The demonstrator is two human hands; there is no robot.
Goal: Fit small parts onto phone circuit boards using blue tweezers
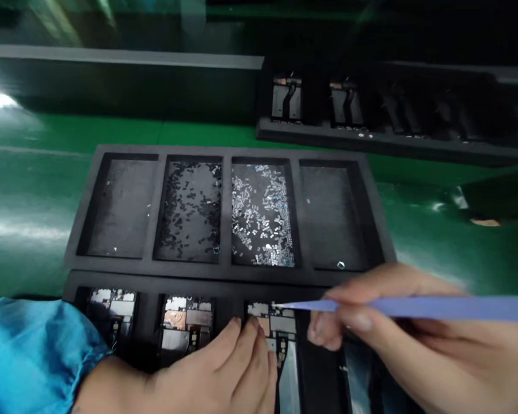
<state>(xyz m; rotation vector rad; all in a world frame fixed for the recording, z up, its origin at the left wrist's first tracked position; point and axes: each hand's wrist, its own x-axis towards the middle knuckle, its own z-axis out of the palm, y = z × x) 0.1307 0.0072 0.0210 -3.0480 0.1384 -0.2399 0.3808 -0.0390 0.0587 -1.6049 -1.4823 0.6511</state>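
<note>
My right hand (pixel 397 328) pinches blue tweezers (pixel 414 306) whose tip touches the top edge of a circuit board (pixel 276 322) in the near black tray (pixel 315 368). My left hand (pixel 216 374), in a blue sleeve, rests fingers-down on the same tray, fingertips against that board's left side. Two more boards (pixel 185 325) (pixel 112 305) lie in slots to the left. Behind it, a four-compartment black tray (pixel 227 152) holds several small dark parts (pixel 190 207) in the second well and shiny metal parts (pixel 263 218) in the third.
A green mat (pixel 30 190) covers the bench. A further black tray (pixel 371 141) with boards stands at the back right. A dark raised rail (pixel 112 57) runs along the back. One loose part (pixel 341 265) sits in the rightmost well.
</note>
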